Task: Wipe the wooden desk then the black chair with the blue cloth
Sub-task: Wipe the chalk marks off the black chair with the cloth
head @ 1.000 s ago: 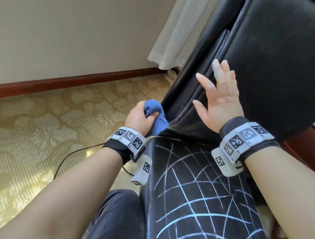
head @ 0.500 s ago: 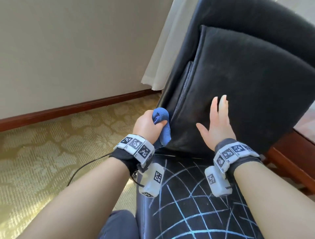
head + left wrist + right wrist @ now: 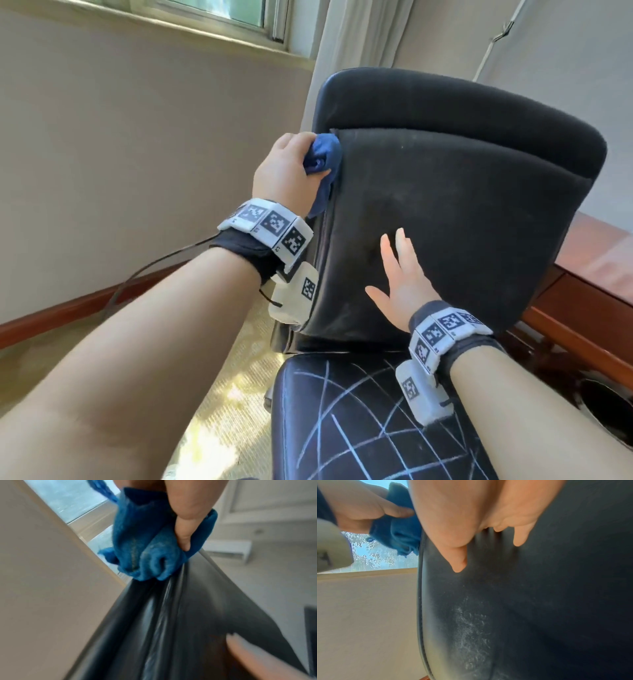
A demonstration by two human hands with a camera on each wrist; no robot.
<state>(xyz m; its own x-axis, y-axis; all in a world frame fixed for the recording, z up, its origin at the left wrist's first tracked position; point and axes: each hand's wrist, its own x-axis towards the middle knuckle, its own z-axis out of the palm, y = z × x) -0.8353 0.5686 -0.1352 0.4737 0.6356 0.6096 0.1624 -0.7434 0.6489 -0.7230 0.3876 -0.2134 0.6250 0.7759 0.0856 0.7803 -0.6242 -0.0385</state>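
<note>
Beige walls, a window sill and a pale curtain (image 3: 346, 41) frame the black chair (image 3: 462, 212), whose padded backrest rises behind a seat (image 3: 370, 421) crossed with pale scratch-like lines. Patterned carpet (image 3: 236, 387) lies to the chair's left, edged by a reddish baseboard (image 3: 61, 308), and a black cable (image 3: 161, 263) trails from the left wrist.

At the upper left corner of the backrest cushion, the left hand (image 3: 284, 171) grips the blue cloth (image 3: 323, 154) bunched in its curled fingers, thumb (image 3: 184, 534) clamped over the folds — the wad is pressed against the seam along the chair's left edge, a loose end hanging down beside it. The left wrist view shows the crumpled cloth (image 3: 147, 550) touching the glossy black piping.

Lower on the backrest, toward its middle, the right hand (image 3: 399, 284) lies flat on the cushion with its fingers (image 3: 458, 559) straight and spread, holding nothing. A dusty whitish smear (image 3: 469, 628) shows on the leather below that hand in the right wrist view.

To the chair's right, just behind the backrest, stands the wooden desk (image 3: 592, 284) — reddish-brown, its top partly hidden.
</note>
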